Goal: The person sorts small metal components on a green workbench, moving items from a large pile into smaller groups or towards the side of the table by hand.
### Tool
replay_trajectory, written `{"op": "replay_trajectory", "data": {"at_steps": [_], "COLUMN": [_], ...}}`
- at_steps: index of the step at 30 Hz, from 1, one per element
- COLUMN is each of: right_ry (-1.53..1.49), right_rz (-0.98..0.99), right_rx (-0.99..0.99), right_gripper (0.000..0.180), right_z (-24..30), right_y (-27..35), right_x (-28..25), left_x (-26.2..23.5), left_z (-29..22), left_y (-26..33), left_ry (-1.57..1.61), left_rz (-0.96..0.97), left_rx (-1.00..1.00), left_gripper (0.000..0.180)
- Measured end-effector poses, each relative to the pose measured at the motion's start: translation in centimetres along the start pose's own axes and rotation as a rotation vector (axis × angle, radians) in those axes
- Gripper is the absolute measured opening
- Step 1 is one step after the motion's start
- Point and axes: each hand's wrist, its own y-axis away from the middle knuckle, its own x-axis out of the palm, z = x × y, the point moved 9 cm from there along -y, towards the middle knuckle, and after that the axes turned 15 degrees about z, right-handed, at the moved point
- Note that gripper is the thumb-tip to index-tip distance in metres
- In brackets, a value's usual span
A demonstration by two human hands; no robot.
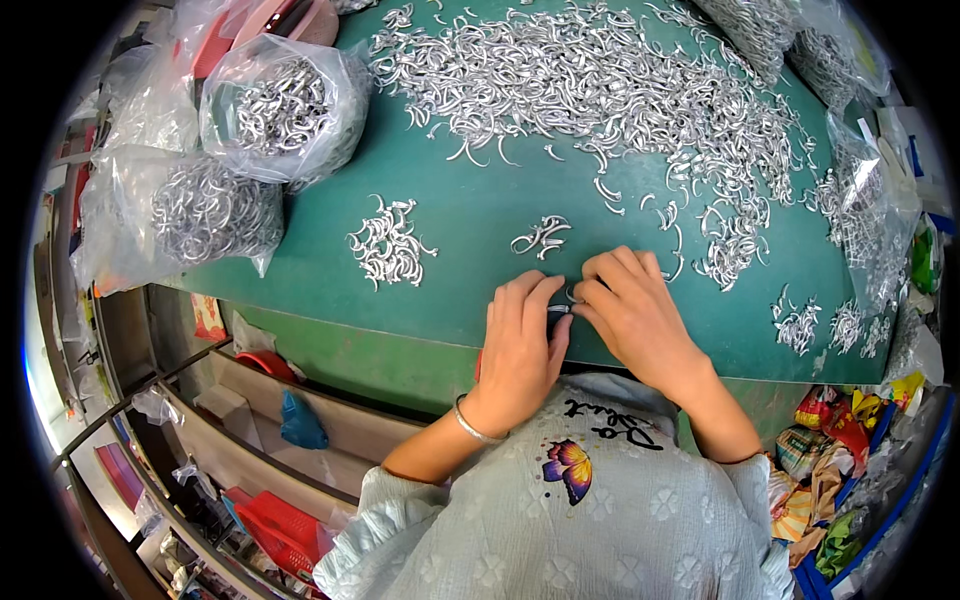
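My two hands work close together at the near edge of the green table [470, 215]. The fingers of my left hand [522, 345] are bent, and a small silver curved piece [562, 309] shows between its thumb and index finger. With fingertips pinched, my right hand [635, 315] meets it from the right; a thin curved silver bit [570, 294] shows at those fingertips, partly hidden. Just beyond the hands lies a little group of curved silver pieces [541, 235]. Farther left is a larger heap of them [389, 243].
A wide spread of such pieces [600, 85] covers the far table. Filled clear plastic bags stand at left [215, 215] and right [865, 215]. Small piles [797, 325] lie near the right corner. Below left are a shelf and a red basket [280, 530]; colourful packets [820, 450] fill the lower right.
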Motion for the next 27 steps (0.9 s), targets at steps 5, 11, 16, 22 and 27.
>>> {"op": "replay_trajectory", "data": {"at_steps": [5,11,16,22,27], "right_ry": [-0.095,0.059,-0.049,-0.002,-0.225], "right_rz": [-0.087,-0.002,-0.162,0.009,-0.014], "right_rx": [0.06,0.082,0.094,0.032,0.022], "right_gripper": [0.021,0.021,0.017,0.016,0.013], "right_z": [-1.1,-1.5,-0.7,0.0,-1.7], "right_y": [-1.7,-1.8,-1.4,-2.1,-2.2], "right_x": [-1.6,0.0,-1.5,0.3,-1.2], "left_x": [0.6,0.3,-0.5,-1.6,0.3], "left_z": [-0.1,1.7,1.0,1.1,0.0], "left_y": [-0.3,0.9,1.3,1.2,0.6], "left_ry": [-0.009,0.025,0.057,0.043,-0.026], "left_rz": [0.111,0.109,-0.023,-0.106,0.06], "left_rx": [0.062,0.028,-0.006,-0.002,0.021], "left_gripper": [0.053,0.04,0.036,0.048,0.058]}}
